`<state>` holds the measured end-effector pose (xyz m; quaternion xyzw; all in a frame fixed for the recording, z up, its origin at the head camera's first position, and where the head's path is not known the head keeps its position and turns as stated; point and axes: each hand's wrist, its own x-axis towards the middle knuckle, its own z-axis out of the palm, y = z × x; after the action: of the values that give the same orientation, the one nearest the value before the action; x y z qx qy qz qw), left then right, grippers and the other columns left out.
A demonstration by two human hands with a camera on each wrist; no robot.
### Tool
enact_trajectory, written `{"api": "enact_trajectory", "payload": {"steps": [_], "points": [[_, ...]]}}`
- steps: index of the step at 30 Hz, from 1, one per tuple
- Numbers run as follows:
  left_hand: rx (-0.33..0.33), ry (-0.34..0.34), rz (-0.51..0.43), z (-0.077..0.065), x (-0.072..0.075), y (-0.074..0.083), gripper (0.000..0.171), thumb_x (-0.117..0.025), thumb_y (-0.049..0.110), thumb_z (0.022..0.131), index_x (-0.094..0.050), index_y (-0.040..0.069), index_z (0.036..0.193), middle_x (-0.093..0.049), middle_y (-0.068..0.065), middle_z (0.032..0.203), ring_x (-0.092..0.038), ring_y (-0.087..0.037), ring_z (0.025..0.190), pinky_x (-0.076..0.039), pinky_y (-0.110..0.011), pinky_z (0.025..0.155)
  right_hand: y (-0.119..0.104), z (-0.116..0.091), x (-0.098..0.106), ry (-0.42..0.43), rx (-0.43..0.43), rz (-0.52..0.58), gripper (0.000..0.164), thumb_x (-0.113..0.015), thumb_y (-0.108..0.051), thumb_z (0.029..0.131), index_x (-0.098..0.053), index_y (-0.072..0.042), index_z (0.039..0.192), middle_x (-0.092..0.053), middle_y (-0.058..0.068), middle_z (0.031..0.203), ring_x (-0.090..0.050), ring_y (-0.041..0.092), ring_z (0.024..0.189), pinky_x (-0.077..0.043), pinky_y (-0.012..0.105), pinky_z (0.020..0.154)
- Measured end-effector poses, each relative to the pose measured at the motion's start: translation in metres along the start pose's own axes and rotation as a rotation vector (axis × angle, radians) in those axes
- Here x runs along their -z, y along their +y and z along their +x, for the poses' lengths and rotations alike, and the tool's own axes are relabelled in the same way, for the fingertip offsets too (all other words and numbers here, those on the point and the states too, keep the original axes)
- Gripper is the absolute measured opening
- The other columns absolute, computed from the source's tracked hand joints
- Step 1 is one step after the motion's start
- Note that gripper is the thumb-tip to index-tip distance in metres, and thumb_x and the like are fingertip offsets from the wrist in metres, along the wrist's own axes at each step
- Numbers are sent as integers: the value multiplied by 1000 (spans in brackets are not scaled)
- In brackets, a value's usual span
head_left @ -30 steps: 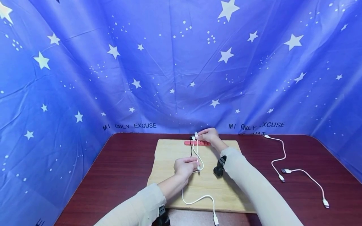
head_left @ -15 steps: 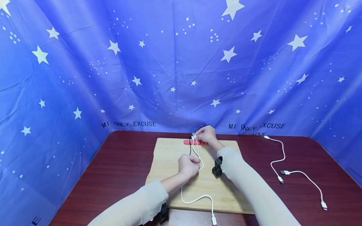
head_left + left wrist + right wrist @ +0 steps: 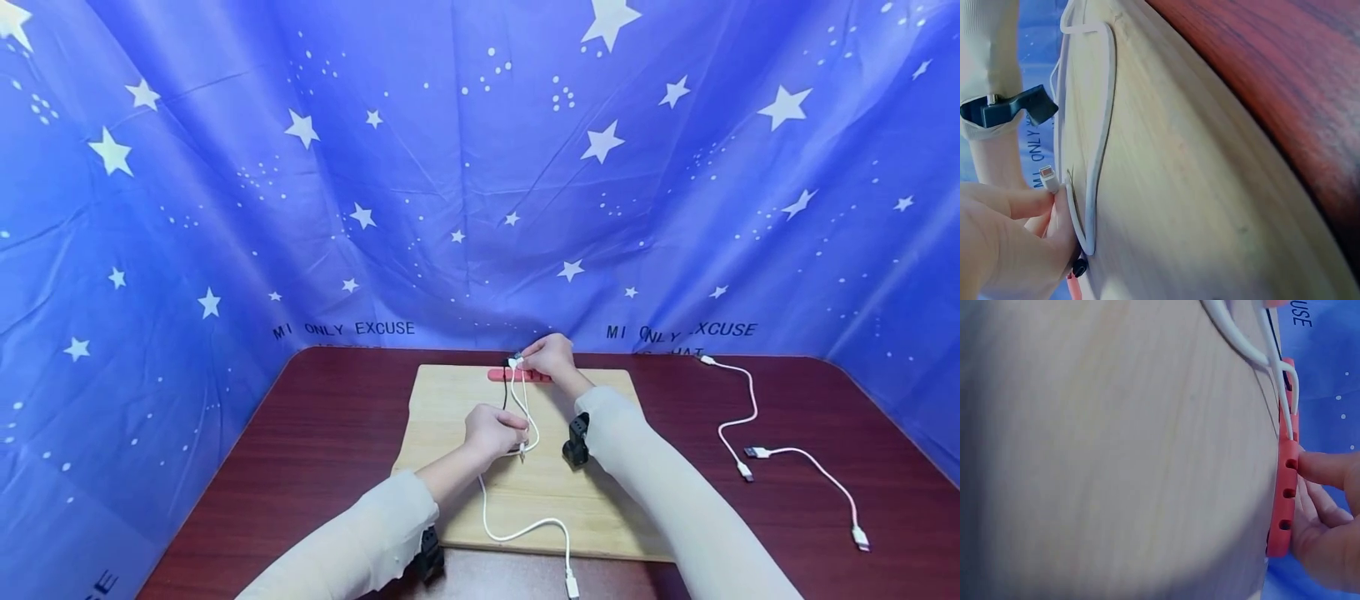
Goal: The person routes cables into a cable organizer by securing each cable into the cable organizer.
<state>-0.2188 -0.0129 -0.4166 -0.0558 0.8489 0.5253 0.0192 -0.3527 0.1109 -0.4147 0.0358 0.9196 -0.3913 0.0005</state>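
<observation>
At the far edge of the wooden board (image 3: 442, 417) lies a red cable organizer (image 3: 1284, 506) with several slots, and white cables run into it in the right wrist view. My right hand (image 3: 551, 357) reaches behind it, thumb and finger pinching a white cable's USB end (image 3: 517, 362); the right wrist view hides that plug. Nearer, my left hand (image 3: 493, 429) pinches a white cable's other end, its small plug (image 3: 1049, 179) poking out past the fingertips. A thin black cable (image 3: 505, 387) drops from the organizer's left part.
One white cable (image 3: 525, 528) curves across the board's front, its plug past the near edge. On the dark red table (image 3: 277, 450), two more white cables lie at right: one far cable (image 3: 752, 392) and one nearer cable (image 3: 825, 482). A blue star-printed curtain (image 3: 465, 167) encloses the back and sides.
My right hand has shifted slightly left and lowered the USB end against the organizer. My left hand moved slightly, still pinching the small plug end. The loose cables stay put.
</observation>
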Motion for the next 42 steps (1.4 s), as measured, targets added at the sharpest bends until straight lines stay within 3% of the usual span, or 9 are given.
{"api": "enact_trajectory", "payload": {"steps": [4, 8, 11, 15, 19, 23, 30, 36, 42], "points": [[18, -41, -94, -1, -1, -1, 12, -75, -5, 71, -77, -2, 83, -76, -14, 84, -72, -16, 73, -60, -20, 62, 4, -2, 1, 39, -29, 6, 20, -83, -15, 70, -78, -7, 86, -76, 12, 90, -60, 30, 108, -48, 39, 105], [-33, -62, -62, -2, -1, -1, 13, -74, -2, 73, -76, -2, 86, -76, -15, 84, -72, -16, 73, -59, -19, 67, 9, -3, 2, 43, -41, 12, 23, -83, -18, 71, -78, -7, 90, -76, 11, 92, -60, 28, 108, -48, 37, 103], [-72, -59, 26, -3, 2, -1, 14, -75, 2, 73, -76, 1, 87, -76, -12, 84, -69, -15, 78, -57, -22, 75, 13, -3, 7, 4, -70, 57, 26, -82, -21, 74, -77, -8, 96, -76, 10, 94, -66, 22, 98, -55, 30, 87], [-86, -63, 63, -3, 8, 0, 14, -74, 5, 75, -76, 3, 89, -76, -10, 89, -69, -21, 88, -56, -32, 89, 16, -4, 20, -70, -133, 170, 29, -77, -19, 79, -73, -8, 105, -74, 14, 105, -70, 16, 78, -56, 22, 65], [-100, -54, 65, -3, 13, -1, 14, -73, 6, 77, -76, 3, 91, -77, -10, 90, -69, -21, 87, -55, -31, 85, 19, -9, 36, -103, -143, 206, 32, -73, -20, 84, -70, -6, 113, -68, 18, 119, -71, 19, 83, -60, 25, 75], [-71, -75, 22, -3, 15, -1, 23, -73, 2, 75, -73, -1, 98, -76, -13, 88, -69, -18, 79, -57, -25, 75, 27, -14, 48, -96, -127, 166, 35, -72, -26, 85, -69, -7, 115, -67, 17, 121, -70, 25, 93, -60, 30, 82], [-12, -118, -50, -4, 18, 3, 36, -74, 5, 77, -66, -2, 110, -74, -14, 100, -70, -23, 92, -57, -33, 88, 42, -24, 67, -62, -133, 160, 39, -70, -32, 87, -68, -6, 116, -70, 17, 116, -71, 28, 94, -61, 33, 82], [-57, -210, -145, -3, 16, 5, 42, -74, 15, 81, -63, -2, 118, -71, -17, 111, -69, -25, 100, -57, -32, 90, 50, -35, 84, -69, -119, 189, 42, -67, -30, 90, -63, -2, 122, -68, 21, 118, -68, 33, 105, -60, 36, 86], [-82, -289, -225, -2, 11, 7, 47, -72, 20, 84, -60, -4, 122, -69, -19, 116, -69, -22, 96, -59, -27, 82, 58, -42, 98, -49, -92, 159, 42, -67, -30, 90, -64, 0, 120, -71, 18, 113, -69, 31, 102, -60, 37, 85]]}}
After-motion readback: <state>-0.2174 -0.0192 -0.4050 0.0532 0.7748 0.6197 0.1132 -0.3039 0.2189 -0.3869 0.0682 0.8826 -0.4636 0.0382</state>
